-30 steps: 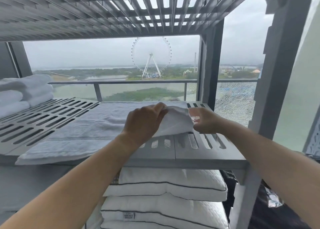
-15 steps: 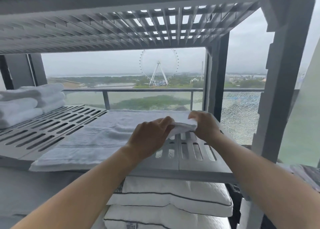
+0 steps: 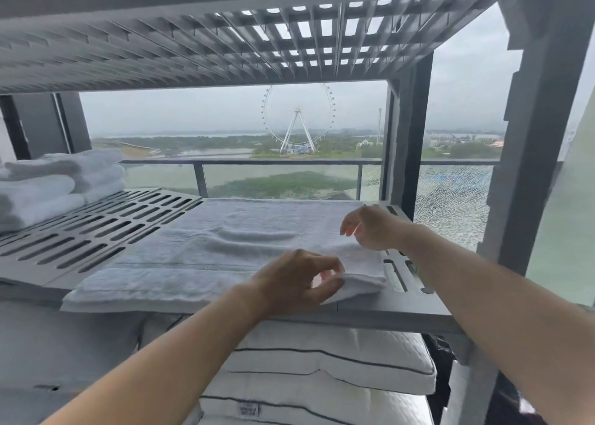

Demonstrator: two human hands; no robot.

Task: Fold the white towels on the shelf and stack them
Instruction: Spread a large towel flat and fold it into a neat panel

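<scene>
Looking along the shelf's (image 3: 396, 313) front edge, I see the towel (image 3: 199, 250) lying flat on its right half, open slats to its left. My left hand (image 3: 289, 283) pinches the towel's folded front-right corner; my right hand (image 3: 370, 228) hovers above its right edge, fingers loose, holding nothing.

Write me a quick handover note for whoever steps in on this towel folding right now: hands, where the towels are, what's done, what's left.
The left hand pinches the near right corner of the white towel, where the cloth looks doubled over.
The right hand has loosely curled fingers above the towel's far right edge and holds nothing that shows.
The towel lies spread over the right part of the grey slatted shelf, mostly flat with a few ripples.
Done: the folded towels are stacked at the shelf's far left.
Left: finish folding this towel, then put it on that stack.
</scene>
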